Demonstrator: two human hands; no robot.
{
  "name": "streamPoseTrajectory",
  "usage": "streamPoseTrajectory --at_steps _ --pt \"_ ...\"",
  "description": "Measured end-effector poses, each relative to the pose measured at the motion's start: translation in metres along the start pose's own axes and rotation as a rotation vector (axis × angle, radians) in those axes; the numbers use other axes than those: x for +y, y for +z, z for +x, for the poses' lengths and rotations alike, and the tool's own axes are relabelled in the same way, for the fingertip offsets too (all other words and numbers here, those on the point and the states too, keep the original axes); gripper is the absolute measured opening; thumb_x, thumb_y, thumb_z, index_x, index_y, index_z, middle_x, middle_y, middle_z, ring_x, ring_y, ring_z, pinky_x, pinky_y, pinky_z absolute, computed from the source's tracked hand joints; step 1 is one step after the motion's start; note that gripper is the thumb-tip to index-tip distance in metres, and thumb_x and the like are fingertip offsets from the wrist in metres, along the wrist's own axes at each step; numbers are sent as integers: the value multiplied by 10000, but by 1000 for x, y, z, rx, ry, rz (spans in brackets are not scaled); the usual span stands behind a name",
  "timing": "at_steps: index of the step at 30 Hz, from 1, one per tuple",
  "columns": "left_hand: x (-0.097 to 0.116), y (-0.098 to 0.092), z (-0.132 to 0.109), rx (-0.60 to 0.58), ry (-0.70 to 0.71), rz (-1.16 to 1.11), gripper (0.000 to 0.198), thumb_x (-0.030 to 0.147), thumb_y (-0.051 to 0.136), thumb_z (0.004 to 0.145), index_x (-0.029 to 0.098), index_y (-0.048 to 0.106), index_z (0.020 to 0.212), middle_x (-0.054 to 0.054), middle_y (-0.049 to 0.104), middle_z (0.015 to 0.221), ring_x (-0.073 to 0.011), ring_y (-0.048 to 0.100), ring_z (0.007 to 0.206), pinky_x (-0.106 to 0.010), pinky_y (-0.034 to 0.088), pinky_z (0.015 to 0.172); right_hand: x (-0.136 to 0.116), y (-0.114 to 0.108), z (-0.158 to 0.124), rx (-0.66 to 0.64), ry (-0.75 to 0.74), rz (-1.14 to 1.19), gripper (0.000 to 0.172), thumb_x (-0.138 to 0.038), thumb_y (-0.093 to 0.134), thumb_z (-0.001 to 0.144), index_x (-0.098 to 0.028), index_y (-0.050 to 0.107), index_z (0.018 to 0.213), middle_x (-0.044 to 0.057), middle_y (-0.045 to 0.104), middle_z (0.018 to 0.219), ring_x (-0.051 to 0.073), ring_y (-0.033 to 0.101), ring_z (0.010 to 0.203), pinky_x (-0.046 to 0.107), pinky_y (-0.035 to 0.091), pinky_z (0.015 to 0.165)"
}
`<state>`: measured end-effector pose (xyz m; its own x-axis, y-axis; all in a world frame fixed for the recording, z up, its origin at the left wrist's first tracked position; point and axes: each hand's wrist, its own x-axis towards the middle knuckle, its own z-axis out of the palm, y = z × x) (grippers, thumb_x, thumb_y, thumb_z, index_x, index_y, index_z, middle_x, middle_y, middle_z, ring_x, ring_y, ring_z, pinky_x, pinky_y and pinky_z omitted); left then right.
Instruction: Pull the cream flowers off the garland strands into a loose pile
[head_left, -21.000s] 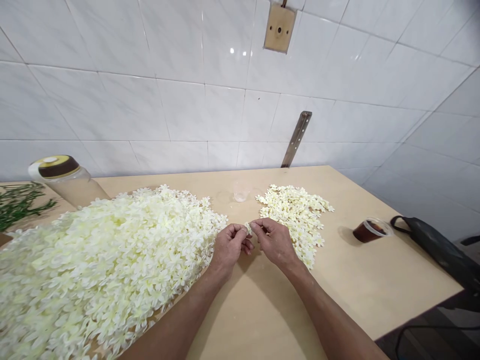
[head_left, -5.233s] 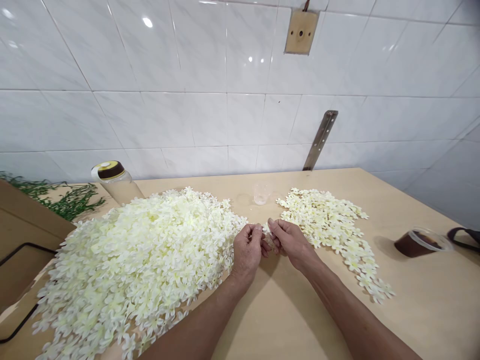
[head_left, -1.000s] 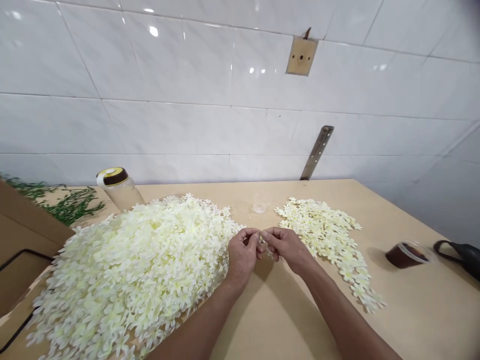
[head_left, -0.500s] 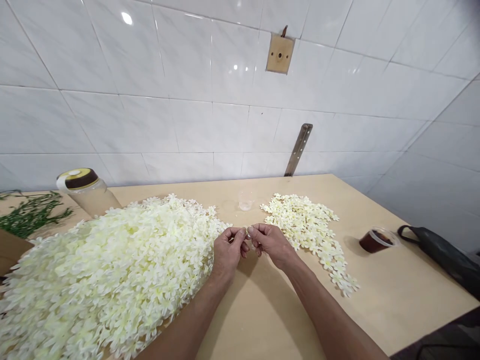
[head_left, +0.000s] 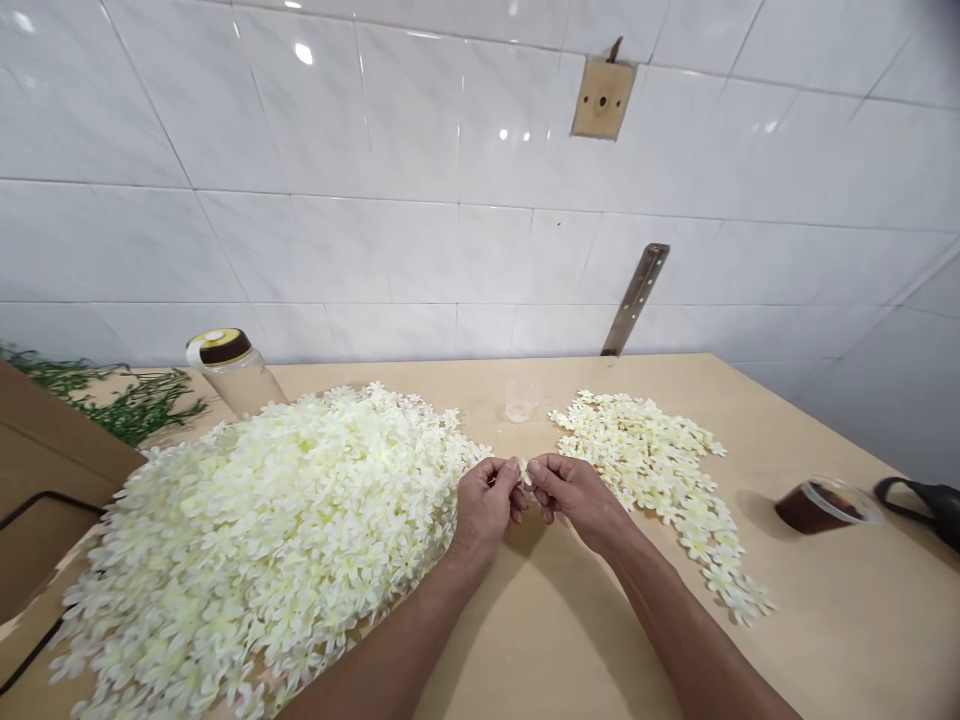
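Note:
Between my two hands, at the middle of the table, is a small white flower (head_left: 526, 472). My left hand (head_left: 486, 500) pinches its left side with thumb and forefinger. On its right side, my right hand (head_left: 577, 492) holds it in the same kind of pinch. A large heap of white and pale yellow artificial flowers (head_left: 300, 510) lies beside my left hand and forearm. A smaller spread of similar flowers (head_left: 652, 450) lies beyond and to the right of my right hand. Behind the hands stands a small clear cup (head_left: 519, 405).
A clear bottle with a brown and yellow lid (head_left: 238, 370) stands back left, near green sprigs (head_left: 146, 400) and a cardboard box (head_left: 56, 470). At right are a cup of dark liquid (head_left: 821, 505) and a black strapped item (head_left: 930, 505). A tiled wall rises behind.
The view has turned left, so things appear further right and more of the cardboard box shows. The flower between my fingertips is now more visible. Both hands keep their pinch.

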<state>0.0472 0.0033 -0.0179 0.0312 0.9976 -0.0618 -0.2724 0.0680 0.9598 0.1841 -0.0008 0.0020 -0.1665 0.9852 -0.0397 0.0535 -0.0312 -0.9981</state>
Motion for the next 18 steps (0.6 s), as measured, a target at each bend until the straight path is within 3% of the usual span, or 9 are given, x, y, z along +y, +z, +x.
streamPoseTrajectory --at_steps 8,18 --pt "2 2 -3 56 42 69 318 457 663 774 187 540 657 40 534 435 -89 440 326 -204 340 360 2 0 1 26 33 -20 469 -602 670 764 -177 536 618 -38 471 529 97 446 459 234 381 459" --pt "5 2 -3 -45 -89 -151 286 408 713 732 151 589 704 14 564 496 -95 492 434 -203 386 427 1 2 -2 28 41 -66 491 -629 625 782 -179 548 604 -34 482 493 100 457 417 230 385 417"
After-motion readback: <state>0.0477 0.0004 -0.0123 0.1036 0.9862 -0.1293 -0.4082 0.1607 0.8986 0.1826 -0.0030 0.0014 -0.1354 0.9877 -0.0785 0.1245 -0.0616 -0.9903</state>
